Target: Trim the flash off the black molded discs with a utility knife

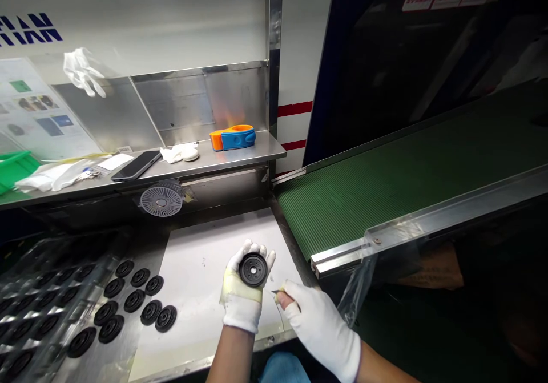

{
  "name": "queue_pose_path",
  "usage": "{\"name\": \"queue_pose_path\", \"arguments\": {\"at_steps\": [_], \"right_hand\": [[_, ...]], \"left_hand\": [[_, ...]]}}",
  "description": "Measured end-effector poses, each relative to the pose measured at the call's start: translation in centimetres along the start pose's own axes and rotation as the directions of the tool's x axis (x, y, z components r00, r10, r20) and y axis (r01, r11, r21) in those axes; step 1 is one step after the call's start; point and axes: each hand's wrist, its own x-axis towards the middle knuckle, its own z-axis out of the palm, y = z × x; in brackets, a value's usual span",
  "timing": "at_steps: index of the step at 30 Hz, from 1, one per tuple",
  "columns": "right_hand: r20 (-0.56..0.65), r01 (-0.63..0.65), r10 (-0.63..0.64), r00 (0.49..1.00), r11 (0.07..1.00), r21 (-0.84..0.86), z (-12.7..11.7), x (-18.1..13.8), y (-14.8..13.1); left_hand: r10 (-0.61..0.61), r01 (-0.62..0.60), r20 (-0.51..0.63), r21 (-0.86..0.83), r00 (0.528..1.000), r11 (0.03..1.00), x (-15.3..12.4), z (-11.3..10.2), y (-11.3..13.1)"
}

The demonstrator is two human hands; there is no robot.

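**One black disc in the left hand, ten more lying beside the white board (205, 274)**

The left hand (244, 300), in a white knit glove banded with yellow tape, cradles the black disc (253, 269) above the board, its ringed face and centre hole upward. The right hand (319, 329), also gloved, sits apart from it and pinches a small pointed tool (276, 291), too small to identify, just beside the left hand.

Left of the board, ten loose discs (134, 300) lie on brushed steel. Further left, a clear moulded tray (51, 274) holds more, their number unclear. Behind the board, a steel shelf (240, 154) carries one phone (136, 165) and one orange-and-blue tape dispenser (233, 138). Right of the board runs one green ribbed conveyor belt (385, 183).
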Motion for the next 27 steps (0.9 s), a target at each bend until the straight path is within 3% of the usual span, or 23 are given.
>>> {"name": "queue_pose_path", "arguments": {"at_steps": [6,13,17,20,24,27], "right_hand": [[-0.130,-0.047,0.050,0.990,0.999,0.025,-0.4,1.4,0.8],[-0.205,0.105,-0.076,0.976,0.986,0.133,-0.9,1.8,0.0],[-0.193,0.087,-0.088,0.977,0.996,-0.011,-1.0,1.8,0.5],[-0.140,0.111,-0.122,0.983,0.990,-0.088,-1.3,1.4,0.3],[-0.027,0.100,-0.101,0.994,0.994,-0.033,-2.0,0.6,-0.2],[-0.020,-0.007,0.007,1.000,1.000,0.012,-2.3,0.6,0.2]], "left_hand": [[-0.046,0.046,0.029,-0.014,0.999,0.999,-0.2,-0.1,-0.2],[-0.095,0.094,-0.033,-0.030,0.995,0.995,-0.6,0.6,-0.6],[-0.069,0.071,0.088,-0.019,0.994,0.997,-0.4,0.3,-0.9],[-0.037,0.039,0.091,-0.018,0.995,0.999,-0.2,0.0,-1.1],[-0.056,0.058,0.052,-0.039,0.997,0.998,0.0,0.4,-1.2],[-0.074,0.076,0.051,-0.039,0.996,0.996,0.1,0.4,-1.1]]}}
